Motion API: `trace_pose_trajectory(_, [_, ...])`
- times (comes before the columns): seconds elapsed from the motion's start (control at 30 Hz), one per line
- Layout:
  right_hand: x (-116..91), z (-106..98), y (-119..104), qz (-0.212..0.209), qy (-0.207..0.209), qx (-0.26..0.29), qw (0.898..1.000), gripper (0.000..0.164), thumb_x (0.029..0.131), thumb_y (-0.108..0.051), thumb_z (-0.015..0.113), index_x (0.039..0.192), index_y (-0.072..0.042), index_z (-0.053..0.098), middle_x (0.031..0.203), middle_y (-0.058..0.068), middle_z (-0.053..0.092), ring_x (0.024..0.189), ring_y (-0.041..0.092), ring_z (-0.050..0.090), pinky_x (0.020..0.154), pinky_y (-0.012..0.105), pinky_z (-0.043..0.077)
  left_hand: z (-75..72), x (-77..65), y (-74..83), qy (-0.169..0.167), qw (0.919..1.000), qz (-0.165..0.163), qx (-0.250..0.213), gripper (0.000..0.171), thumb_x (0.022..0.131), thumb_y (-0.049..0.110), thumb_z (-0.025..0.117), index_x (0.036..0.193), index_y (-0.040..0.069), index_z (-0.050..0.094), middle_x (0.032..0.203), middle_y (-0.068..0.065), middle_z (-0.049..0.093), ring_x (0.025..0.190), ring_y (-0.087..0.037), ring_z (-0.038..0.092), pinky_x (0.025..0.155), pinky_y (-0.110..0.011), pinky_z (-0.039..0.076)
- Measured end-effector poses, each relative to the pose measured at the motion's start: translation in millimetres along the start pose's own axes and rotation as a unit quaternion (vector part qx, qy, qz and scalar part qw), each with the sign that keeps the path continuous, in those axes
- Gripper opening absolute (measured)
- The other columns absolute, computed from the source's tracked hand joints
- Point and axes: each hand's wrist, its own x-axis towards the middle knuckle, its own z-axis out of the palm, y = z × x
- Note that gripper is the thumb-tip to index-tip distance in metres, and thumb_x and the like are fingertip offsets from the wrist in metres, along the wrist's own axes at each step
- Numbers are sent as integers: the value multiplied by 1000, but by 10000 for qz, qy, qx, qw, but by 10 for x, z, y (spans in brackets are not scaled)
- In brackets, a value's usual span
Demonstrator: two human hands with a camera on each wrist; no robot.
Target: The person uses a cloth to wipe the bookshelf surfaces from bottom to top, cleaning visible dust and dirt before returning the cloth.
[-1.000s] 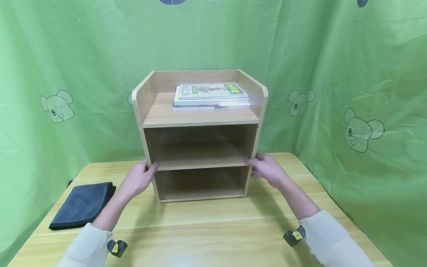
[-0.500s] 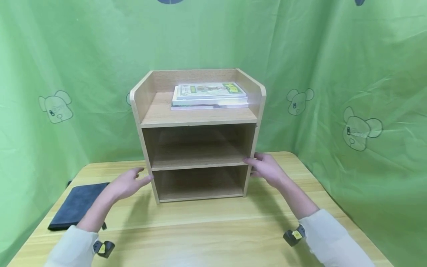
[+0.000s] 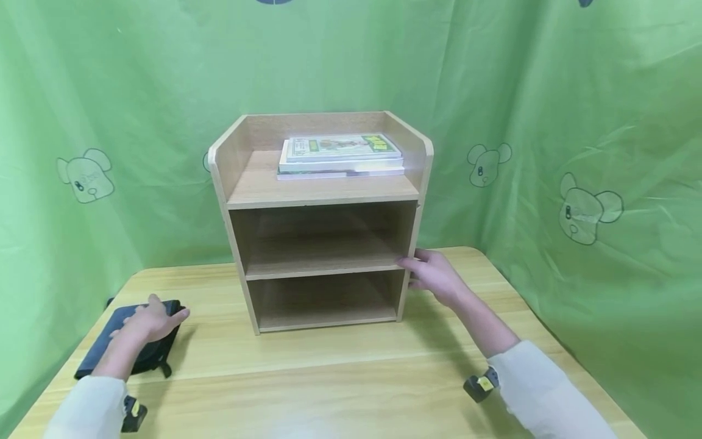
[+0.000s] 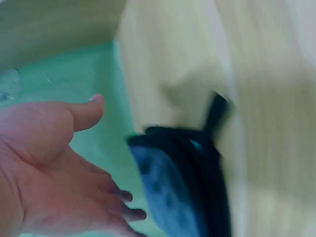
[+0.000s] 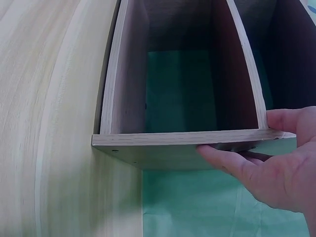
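A small wooden shelf unit (image 3: 323, 199) with two compartments stands on the table. My right hand (image 3: 436, 277) grips its right side panel at the middle board. In the right wrist view, the thumb of my right hand (image 5: 281, 182) lies inside the panel edge (image 5: 182, 138) and the fingers are outside. My left hand (image 3: 144, 329) hovers over a folded dark blue cloth item (image 3: 90, 361) with black edging and a short strap. In the left wrist view my left hand (image 4: 54, 182) has its fingers spread beside this blurred cloth item (image 4: 170, 197), apart from it.
Several stacked books (image 3: 342, 149) lie on the shelf unit's top, between raised side walls. The light wooden table (image 3: 307, 384) has rounded far corners. A green curtain (image 3: 329, 55) with printed bear outlines hangs behind and on both sides.
My left hand has let go of the shelf unit's left side and moved left and toward me, over the cloth item. My right hand keeps its grip on the right side.
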Motion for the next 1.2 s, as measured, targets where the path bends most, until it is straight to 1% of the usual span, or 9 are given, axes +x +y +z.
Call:
trace_pose_trajectory(0.07, [5, 4, 0, 5, 13, -3, 10000, 67, 101, -24, 57, 152, 12, 32, 154, 31, 41, 142, 45, 43, 109, 51, 46, 39, 21, -80, -20, 9983, -535, -212, 113, 98, 64, 45, 150, -17, -15, 146, -55, -10, 135, -75, -7, 106, -86, 3])
trace_pose_trajectory(0.13, [8, 6, 1, 13, 18, -7, 10000, 67, 101, -25, 57, 152, 11, 32, 154, 30, 41, 141, 44, 43, 109, 50, 47, 78, 32, -138, 31, 9956, -861, -370, 118, 96, 65, 50, 150, -13, -20, 145, -55, -17, 135, -73, -15, 107, -85, -3])
trace_pose_trajectory(0.23, [9, 11, 3, 25, 30, 19, 10000, 66, 101, -24, 57, 152, 11, 33, 153, 30, 42, 141, 44, 44, 108, 50, 47, 127, 29, -213, 32, 9922, -1128, -531, 125, 92, 68, 55, 151, -9, -24, 145, -53, -22, 135, -73, -20, 106, -85, -5])
trace_pose_trajectory(0.37, [8, 18, 6, 18, 35, 64, 10000, 65, 101, -24, 57, 151, 10, 34, 153, 30, 43, 140, 43, 45, 108, 49, 48, 159, 27, -272, -108, 9892, -1320, -624, 129, 89, 69, 59, 152, -5, -25, 146, -52, -24, 135, -72, -22, 106, -85, -5])
trace_pose_trajectory(0.57, [9, 13, 23, 22, 33, 71, 10000, 65, 101, -25, 57, 151, 9, 35, 152, 29, 44, 140, 42, 46, 108, 49, 48, 134, 62, -248, -254, 9886, -1399, -490, 118, 93, 60, 58, 152, -8, -18, 146, -53, -20, 134, -73, -19, 107, -86, 0])
trace_pose_trajectory(0.67, [13, 11, 32, 12, 27, 91, 10000, 64, 101, -25, 58, 151, 9, 36, 152, 29, 45, 140, 42, 47, 107, 48, 48, 126, 74, -238, -315, 9890, -1382, -419, 114, 95, 58, 56, 152, -11, -14, 145, -55, -19, 133, -75, -17, 106, -86, 3])
trace_pose_trajectory(0.97, [28, 12, 49, 7, -8, 145, 9999, 64, 101, -25, 58, 151, 10, 36, 153, 29, 43, 140, 43, 45, 107, 47, 49, 131, 89, -193, -338, 9892, -1322, -538, 101, 100, 44, 53, 150, -16, -10, 143, -56, -19, 132, -77, -15, 108, -84, 7])
trace_pose_trajectory(1.07, [27, 18, 47, 24, -5, 145, 9999, 64, 101, -25, 58, 150, 10, 36, 153, 29, 44, 140, 42, 46, 106, 47, 49, 126, 103, -196, -284, 9899, -1283, -528, 94, 98, 33, 53, 150, -17, -8, 141, -58, -18, 130, -79, -12, 105, -86, 9])
trace_pose_trajectory(1.2, [29, 24, 42, 45, -13, 78, 10000, 66, 101, -27, 58, 151, 9, 35, 153, 28, 43, 141, 43, 45, 107, 47, 49, 135, 111, -230, -88, 9923, -1143, -462, 84, 94, 16, 46, 150, -17, -7, 141, -59, -12, 128, -82, -9, 101, -89, 10])
